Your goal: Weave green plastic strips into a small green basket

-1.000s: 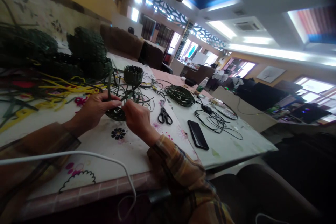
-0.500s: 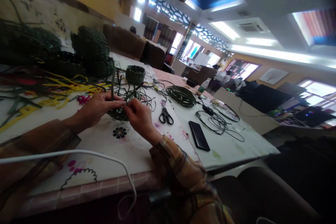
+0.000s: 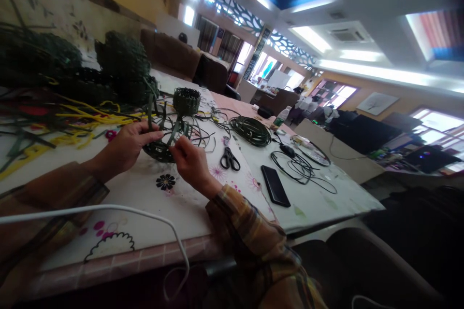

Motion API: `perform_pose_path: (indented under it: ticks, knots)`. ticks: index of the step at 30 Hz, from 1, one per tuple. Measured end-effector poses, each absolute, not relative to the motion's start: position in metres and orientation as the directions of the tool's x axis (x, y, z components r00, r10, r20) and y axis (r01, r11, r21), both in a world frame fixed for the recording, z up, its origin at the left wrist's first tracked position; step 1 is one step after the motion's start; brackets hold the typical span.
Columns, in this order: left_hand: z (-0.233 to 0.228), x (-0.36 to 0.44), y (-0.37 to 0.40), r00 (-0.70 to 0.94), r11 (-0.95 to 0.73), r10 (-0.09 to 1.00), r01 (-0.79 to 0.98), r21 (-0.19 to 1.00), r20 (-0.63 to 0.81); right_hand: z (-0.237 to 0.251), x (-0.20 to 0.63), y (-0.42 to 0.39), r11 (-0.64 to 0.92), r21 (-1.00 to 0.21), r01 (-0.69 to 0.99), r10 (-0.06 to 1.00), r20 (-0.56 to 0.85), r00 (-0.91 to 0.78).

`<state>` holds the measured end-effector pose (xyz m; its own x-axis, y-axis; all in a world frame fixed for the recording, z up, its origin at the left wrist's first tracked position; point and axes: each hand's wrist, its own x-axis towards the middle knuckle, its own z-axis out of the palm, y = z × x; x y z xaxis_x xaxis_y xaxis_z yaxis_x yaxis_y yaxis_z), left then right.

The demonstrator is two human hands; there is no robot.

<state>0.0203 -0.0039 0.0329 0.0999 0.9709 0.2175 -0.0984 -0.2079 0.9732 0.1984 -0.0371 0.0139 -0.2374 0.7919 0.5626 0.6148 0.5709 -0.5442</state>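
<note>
- Work piece: partly woven green basket [image 3: 158, 152], located on the near side of the floral tablecloth [image 3: 145, 193], directly between the two hands.
- Left hand [image 3: 126, 148]: thumb and fingers pinched on the basket's left rim; palm faces the work.
- Right hand [image 3: 193, 158]: fingers curled closed at the right edge; whether rim or single strip is gripped cannot be told.
- Governing relation: the basket lies right of the left hand and left of the right hand, both in contact, neither clearly nearer. It looks round, with no marked long axis; loose green strips [image 3: 175, 130] rise from it and splay away from the wearer.
- Adjacent: small woven basket [image 3: 187, 102] beyond the strips; black-handled scissors [image 3: 230, 159] just beside the right hand.
- Obscured: right fingertips, basket underside, and strip ends, which merge with the tangle behind. Left-side dark bundles blurred.
</note>
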Motion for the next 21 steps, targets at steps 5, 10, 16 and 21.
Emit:
perform_pose_path:
  ticks: [5,10,16,21]
  knots:
    - [0.027,0.02,0.001,0.101,-0.177,0.977,-0.101,0.979,0.187,0.014,0.2,-0.032,0.54,-0.619,0.571,0.826,0.52,-0.218]
    - [0.027,0.02,-0.001,0.132,-0.135,0.98,-0.096,0.986,0.147,0.018,0.203,-0.029,0.521,-0.597,0.61,0.836,0.5,-0.224]
    - [0.027,0.027,-0.002,0.064,-0.177,0.98,-0.151,0.973,0.188,0.018,0.204,-0.026,0.536,-0.691,0.485,0.843,0.466,-0.269]
    - [0.037,0.033,-0.013,0.011,-0.226,0.973,-0.176,0.958,0.231,0.018,0.208,-0.02,0.501,-0.808,0.31,0.86,0.424,-0.283]
